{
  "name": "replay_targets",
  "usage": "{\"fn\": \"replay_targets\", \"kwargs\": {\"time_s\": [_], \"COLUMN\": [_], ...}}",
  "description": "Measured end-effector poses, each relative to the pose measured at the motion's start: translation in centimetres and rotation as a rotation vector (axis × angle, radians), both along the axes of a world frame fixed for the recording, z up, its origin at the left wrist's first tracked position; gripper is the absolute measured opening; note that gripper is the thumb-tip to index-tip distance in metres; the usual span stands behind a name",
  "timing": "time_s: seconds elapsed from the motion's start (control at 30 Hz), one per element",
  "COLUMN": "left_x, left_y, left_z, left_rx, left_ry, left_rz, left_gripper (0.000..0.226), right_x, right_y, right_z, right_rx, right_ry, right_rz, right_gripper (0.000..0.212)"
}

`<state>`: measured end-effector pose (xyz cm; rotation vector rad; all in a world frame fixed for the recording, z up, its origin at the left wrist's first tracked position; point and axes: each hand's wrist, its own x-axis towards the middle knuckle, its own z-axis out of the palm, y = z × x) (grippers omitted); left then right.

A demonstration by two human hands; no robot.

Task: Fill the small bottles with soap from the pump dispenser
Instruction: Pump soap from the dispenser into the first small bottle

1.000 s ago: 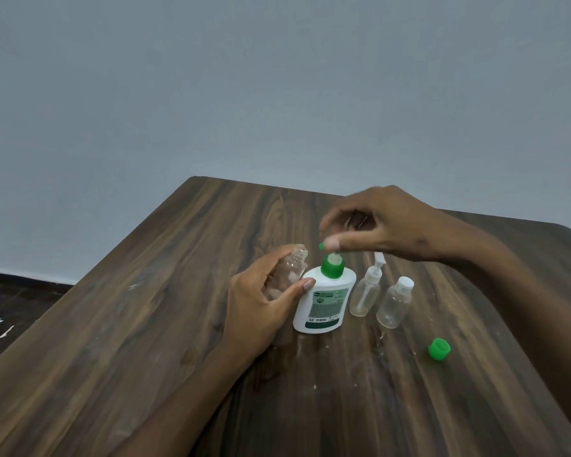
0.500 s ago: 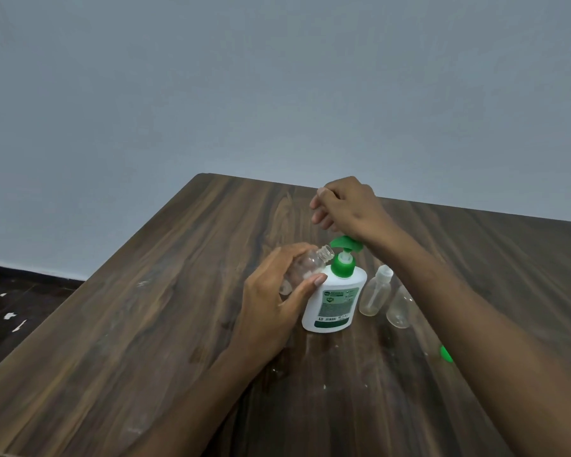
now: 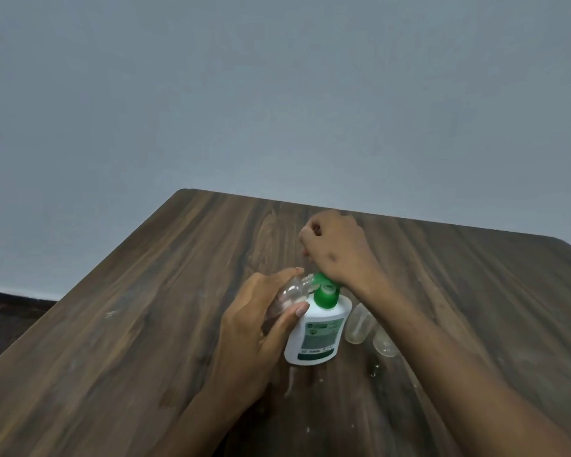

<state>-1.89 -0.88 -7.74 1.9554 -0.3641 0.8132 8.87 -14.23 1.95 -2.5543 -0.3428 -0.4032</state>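
Fingers (image 3: 294, 316) of left hand (image 3: 254, 328) curled round a small clear bottle (image 3: 289, 293), thumb tip along its near side, touching the shoulder of the pump dispenser (image 3: 315, 334). Fingers of right hand (image 3: 338, 249) curled into a loose fist, holding nothing visible, heel of the hand resting on the green pump head (image 3: 325, 288).

Behind everything, plain grey-blue wall (image 3: 277, 94), filling the upper half of the head view. Below it, dark wood-grain worktop (image 3: 145, 324), far left corner rounded, pale flecks and smears scattered near the dispenser's base. Strip of dark floor (image 3: 7, 321) at the left edge, beyond the worktop.

Pump dispenser white, green-labelled, standing on the worktop near centre, long axis upright with a slight lean to the right at the top; spout pointing left, toward the small bottle's mouth. Small clear bottle held off the worktop, tilted, long axis running from lower left up to upper right, open neck pointing at the spout and just beside it. Whether soap is flowing: cannot tell, blurred.

Right of the dispenser, two more clear bottles (image 3: 360, 328) (image 3: 384, 344) on the worktop, tops hidden behind the right forearm.
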Motion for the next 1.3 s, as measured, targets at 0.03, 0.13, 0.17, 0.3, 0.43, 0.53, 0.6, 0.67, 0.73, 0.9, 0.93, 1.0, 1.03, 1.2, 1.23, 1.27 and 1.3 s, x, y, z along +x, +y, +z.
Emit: {"fn": "replay_targets", "kwargs": {"time_s": [0.03,0.13,0.17,0.3,0.43,0.53,0.6,0.67,0.73,0.9,0.93,1.0,1.03,1.2,1.23,1.27,1.3], "left_x": [-0.1,-0.1,-0.1,-0.2,-0.1,0.0,0.2,0.3,0.3,0.2,0.2,0.1,0.1,0.3,0.2,0.2,0.3], "left_y": [-0.1,0.0,0.0,-0.2,0.0,0.0,0.0,0.2,0.2,0.5,0.6,0.6,0.6,0.8,0.8,0.8,0.9], "left_z": [0.1,0.3,0.3,0.1,-0.4,-0.4,-0.5,-0.6,-0.5,-0.6,-0.7,-0.6,-0.6,-0.4,-0.2,0.0,0.1], "left_rx": [-0.001,-0.022,-0.028,-0.049,-0.024,-0.008,0.0,0.003,0.005,-0.018,-0.022,-0.017,-0.015,-0.024,-0.021,-0.012,0.0], "left_ry": [-0.006,-0.023,-0.022,0.033,0.027,0.0,-0.035,-0.061,-0.082,-0.117,-0.116,-0.126,-0.135,-0.14,-0.133,-0.129,-0.129], "left_rz": [0.008,0.02,0.013,-0.009,0.001,0.018,0.04,0.057,0.06,0.079,0.084,0.083,0.081,0.067,0.055,0.048,0.046], "left_gripper": [0.039,0.04,0.039,0.029,0.025,0.023,0.025,0.026,0.027,0.035,0.036,0.036,0.035,0.03,0.03,0.031,0.031], "right_x": [-0.1,-0.4,-0.5,-0.4,-0.3,-0.2,0.0,0.0,0.1,0.3,0.4,0.4,0.3,0.4,0.4,0.5,0.4], "right_y": [0.1,0.4,0.5,0.2,0.0,0.1,0.1,0.0,-0.2,-0.2,-0.2,-0.2,-0.1,0.0,-0.1,-0.1,-0.1], "right_z": [0.2,-0.1,-0.2,0.3,-0.3,0.0,-0.1,-0.4,-0.1,-0.4,-0.5,-0.3,0.0,-0.6,-0.5,-0.2,0.1], "right_rx": [-0.033,-0.083,-0.083,-0.113,-0.097,-0.078,-0.051,-0.038,-0.053,-0.075,-0.075,-0.078,-0.075,-0.068,-0.075,-0.083,-0.085], "right_ry": [-0.042,-0.067,-0.063,-0.119,-0.048,-0.075,-0.07,-0.015,-0.024,-0.065,-0.052,-0.072,-0.089,-0.049,-0.056,-0.077,-0.103], "right_rz": [-0.012,-0.053,-0.056,-0.056,-0.056,-0.049,-0.04,-0.037,-0.035,-0.045,-0.05,-0.05,-0.051,-0.057,-0.059,-0.051,-0.043], "right_gripper": [0.033,0.031,0.031,0.034,0.034,0.034,0.034,0.034,0.033,0.033,0.034,0.035,0.034,0.035,0.035,0.035,0.035]}}
